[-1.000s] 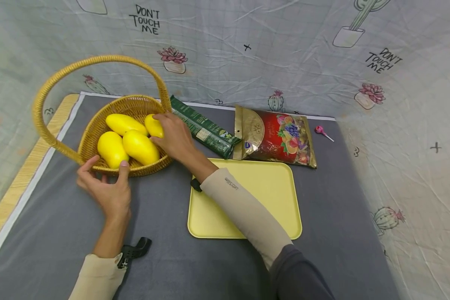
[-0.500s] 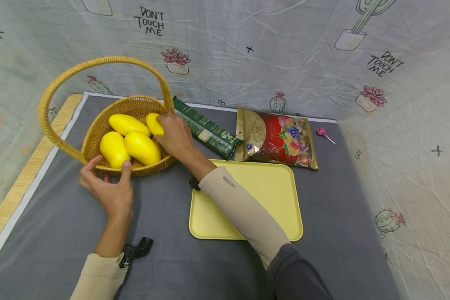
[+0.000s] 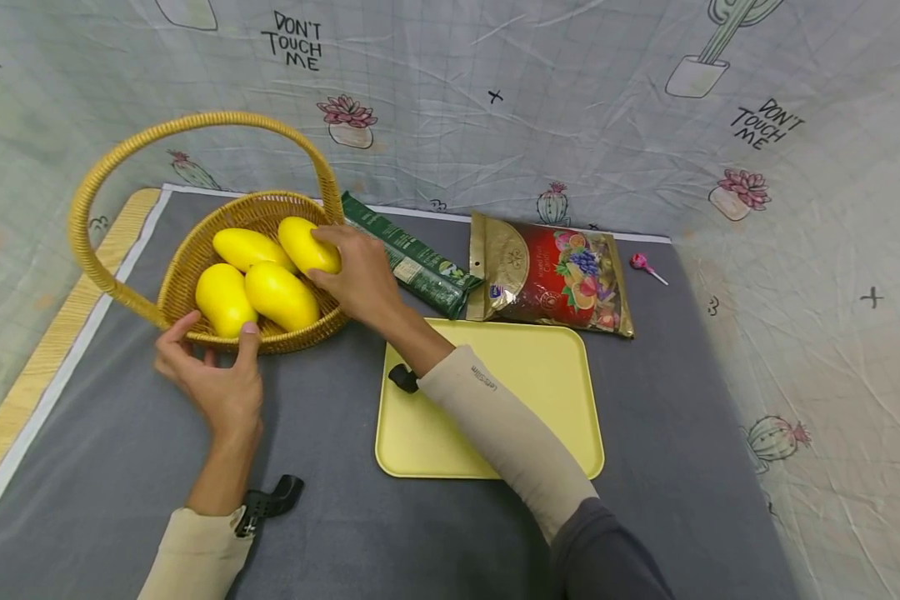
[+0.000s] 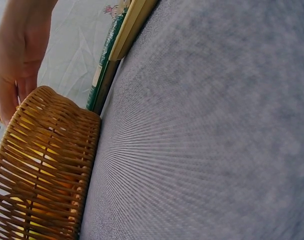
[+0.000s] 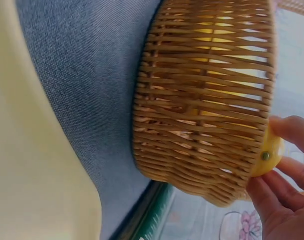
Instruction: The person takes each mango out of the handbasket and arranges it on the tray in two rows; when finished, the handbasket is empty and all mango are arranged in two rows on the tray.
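A wicker basket (image 3: 176, 287) with a tall handle holds several yellow mangoes. My right hand (image 3: 356, 275) grips the mango (image 3: 303, 243) at the basket's right side, thumb and fingers around its end. In the right wrist view, that mango (image 5: 270, 152) shows above the basket's rim between the fingers of my right hand (image 5: 287, 185). My left hand (image 3: 213, 375) holds the basket's near rim, its thumb and fingers spread along it. The left wrist view shows the woven side of the basket (image 4: 46, 165), with the right hand (image 4: 22, 55) over its far end.
Right of the basket lie a green packet (image 3: 412, 262) and a red and gold candy bag (image 3: 547, 275). A yellow tray (image 3: 525, 392) is partly under my right forearm. At the far right is a pink lollipop (image 3: 641, 262). A printed cloth hangs behind.
My right hand has shifted slightly right and toward me, and the mango in it has risen and shows more of its body. The left hand stays at the rim.
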A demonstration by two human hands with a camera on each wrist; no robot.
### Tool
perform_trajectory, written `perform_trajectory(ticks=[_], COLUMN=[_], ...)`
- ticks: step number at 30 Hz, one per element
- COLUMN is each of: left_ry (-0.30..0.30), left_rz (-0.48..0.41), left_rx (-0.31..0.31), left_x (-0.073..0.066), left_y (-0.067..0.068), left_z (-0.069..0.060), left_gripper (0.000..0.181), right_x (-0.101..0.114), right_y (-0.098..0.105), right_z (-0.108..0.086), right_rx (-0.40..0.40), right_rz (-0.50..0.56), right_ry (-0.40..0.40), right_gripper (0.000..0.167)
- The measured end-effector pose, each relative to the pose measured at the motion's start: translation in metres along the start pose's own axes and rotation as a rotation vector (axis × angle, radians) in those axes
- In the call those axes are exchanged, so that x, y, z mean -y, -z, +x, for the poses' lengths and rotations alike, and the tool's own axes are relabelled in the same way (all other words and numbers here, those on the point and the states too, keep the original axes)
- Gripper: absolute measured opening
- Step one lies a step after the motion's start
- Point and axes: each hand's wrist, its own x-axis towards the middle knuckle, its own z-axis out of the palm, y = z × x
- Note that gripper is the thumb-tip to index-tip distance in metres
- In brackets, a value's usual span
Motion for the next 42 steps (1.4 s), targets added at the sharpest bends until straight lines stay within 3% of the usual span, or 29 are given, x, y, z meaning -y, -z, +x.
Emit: perform_trajectory(ticks=[7, 19, 24, 31, 42], left_ry=[0.009, 0.014, 0.026, 0.023, 0.014], left_rz=[-0.008, -0.001, 0.016, 0.031, 0.039], left_rx=[-0.001, -0.002, 0.004, 0.002, 0.007], left_x=[-0.001, 0.001, 0.002, 0.005, 0.003], left_y=[0.0, 0.001, 0.001, 0.002, 0.001], left_z=[0.0, 0.001, 0.001, 0.003, 0.002], left_gripper=[0.055, 0.055, 0.056, 0.056, 0.056], right_x=[0.001, -0.011, -0.02, -0.028, -0.084], right_y=[0.019, 0.049, 0.062, 0.087, 0.093], right_z=[-0.018, -0.049, -0.064, -0.087, -0.11], right_rx=[-0.045, -0.049, -0.018, 0.034, 0.186], right_rz=[0.122, 0.469, 0.534, 0.609, 0.809], right_ry=[0.018, 0.056, 0.049, -0.019, -0.08], right_gripper=[0.054, 0.055, 0.054, 0.05, 0.048])
